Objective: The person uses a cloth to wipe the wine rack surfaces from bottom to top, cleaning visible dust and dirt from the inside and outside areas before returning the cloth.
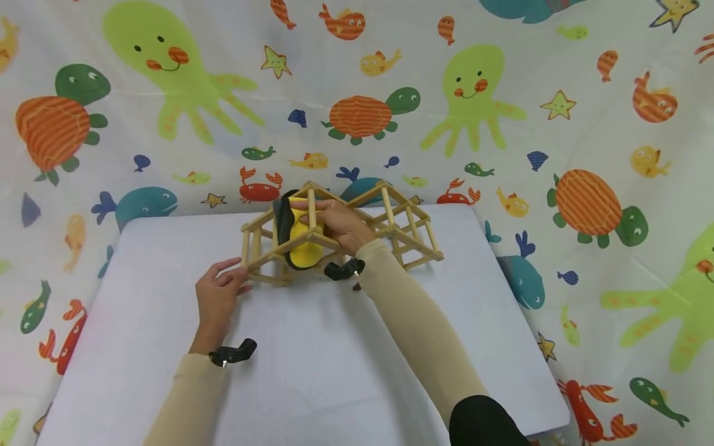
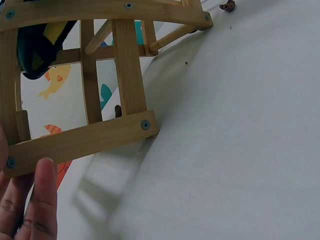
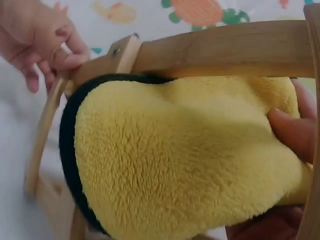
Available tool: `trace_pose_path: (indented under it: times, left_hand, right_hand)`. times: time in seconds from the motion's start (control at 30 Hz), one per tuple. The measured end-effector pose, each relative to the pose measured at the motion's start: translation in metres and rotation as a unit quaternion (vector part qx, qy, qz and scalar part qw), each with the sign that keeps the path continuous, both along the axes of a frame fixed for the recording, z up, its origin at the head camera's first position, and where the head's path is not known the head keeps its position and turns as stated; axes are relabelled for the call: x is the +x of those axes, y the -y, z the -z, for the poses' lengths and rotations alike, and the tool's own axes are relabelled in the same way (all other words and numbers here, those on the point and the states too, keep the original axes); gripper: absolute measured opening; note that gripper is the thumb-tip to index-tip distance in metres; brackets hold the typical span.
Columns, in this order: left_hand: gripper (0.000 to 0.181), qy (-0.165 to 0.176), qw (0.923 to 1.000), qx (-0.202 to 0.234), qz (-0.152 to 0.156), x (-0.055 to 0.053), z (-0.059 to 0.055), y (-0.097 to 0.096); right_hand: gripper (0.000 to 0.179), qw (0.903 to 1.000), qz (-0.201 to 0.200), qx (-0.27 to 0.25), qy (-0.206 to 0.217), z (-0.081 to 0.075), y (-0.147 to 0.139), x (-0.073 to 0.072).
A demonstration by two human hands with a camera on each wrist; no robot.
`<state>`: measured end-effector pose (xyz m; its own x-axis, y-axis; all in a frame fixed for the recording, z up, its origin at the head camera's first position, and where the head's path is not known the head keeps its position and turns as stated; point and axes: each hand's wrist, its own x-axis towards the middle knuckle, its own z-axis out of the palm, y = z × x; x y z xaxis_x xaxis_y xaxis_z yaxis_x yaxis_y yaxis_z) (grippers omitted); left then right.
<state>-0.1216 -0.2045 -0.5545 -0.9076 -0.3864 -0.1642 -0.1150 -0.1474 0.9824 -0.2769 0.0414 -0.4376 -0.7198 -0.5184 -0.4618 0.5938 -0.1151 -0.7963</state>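
Observation:
A light wooden rack (image 1: 413, 232) of slats and dowels, with a zigzag shape, is at the far side of the white table. My left hand (image 1: 219, 300) holds its left end; in the left wrist view the fingers (image 2: 45, 192) touch the lower corner of a slat. My right hand (image 1: 343, 226) reaches in among the slats and grips a fluffy yellow cloth (image 1: 307, 248) with dark edging and a grey side. In the right wrist view, the cloth (image 3: 175, 160) lies bunched against a slat, with the thumb (image 3: 295, 130) pressed on it.
A small dark brown piece (image 2: 227, 6) lies on the white table (image 1: 301, 365) near the rack, with tiny specks about it. Behind the table hangs a curtain (image 1: 334, 74) printed with sea animals. Each wrist carries a black strap (image 1: 231, 353).

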Motion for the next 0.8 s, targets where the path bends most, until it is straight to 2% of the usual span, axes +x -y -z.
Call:
trace_pose_path:
  times: [0.13, 0.23, 0.33, 0.4, 0.47, 0.5, 0.57, 0.63, 0.67, 0.73, 0.77, 0.8]
  left_hand:
    - [0.046, 0.01, 0.9998, -0.017, 0.0, -0.0004, -0.005, -0.0005]
    - [0.046, 0.027, 0.9992, -0.031, 0.002, -0.0018, -0.0084, 0.0003]
    - [0.046, 0.032, 0.999, -0.031, 0.002, -0.0038, -0.0098, 0.0017]
    - [0.046, 0.034, 0.9991, -0.024, 0.0, -0.0043, -0.0088, 0.0026]
    - [0.046, 0.034, 0.9993, -0.014, -0.005, -0.0038, -0.007, 0.0031]
    - [0.046, 0.033, 0.9994, -0.01, -0.008, -0.0033, -0.0057, 0.0031]
    - [0.046, 0.03, 0.9995, -0.006, -0.012, -0.0027, -0.0048, 0.0037]
    - [0.046, 0.022, 0.9997, -0.005, -0.012, -0.0015, -0.0044, 0.0035]
    - [0.046, 0.019, 0.9997, -0.009, -0.011, -0.0008, -0.0041, 0.0032]
    - [0.046, 0.016, 0.9997, -0.017, -0.011, 0.0005, -0.0045, 0.0026]
    - [0.046, 0.016, 0.9996, -0.023, -0.012, 0.0009, -0.0046, 0.0024]
    - [0.046, 0.013, 0.9994, -0.029, -0.012, 0.0013, -0.0048, 0.0022]
  right_hand:
    - [0.049, 0.9964, 0.042, -0.056, 0.049, -0.0019, -0.0001, -0.0008]
    - [0.05, 0.9945, 0.062, -0.062, 0.057, -0.0018, 0.0008, -0.0007]
    - [0.049, 0.9975, 0.058, -0.015, 0.037, -0.0013, 0.002, 0.0004]
    - [0.046, 0.9986, 0.034, 0.039, 0.007, -0.001, 0.0034, 0.0006]
    - [0.043, 0.9928, -0.008, 0.113, -0.04, -0.0001, 0.0046, 0.0002]
    - [0.041, 0.9843, -0.036, 0.155, -0.076, 0.0, 0.0051, -0.0002]
    - [0.036, 0.9538, -0.093, 0.235, -0.162, -0.0006, 0.0067, -0.0013]
    - [0.033, 0.9226, -0.13, 0.277, -0.235, 0.0001, 0.0078, -0.0025]
    - [0.032, 0.9104, -0.141, 0.288, -0.261, 0.0008, 0.0079, -0.0029]
    - [0.031, 0.8943, -0.16, 0.294, -0.297, 0.0019, 0.0078, -0.0031]
    - [0.03, 0.8921, -0.169, 0.289, -0.303, 0.0021, 0.0076, -0.0034]
    - [0.03, 0.8857, -0.179, 0.292, -0.313, 0.0018, 0.0074, -0.0036]
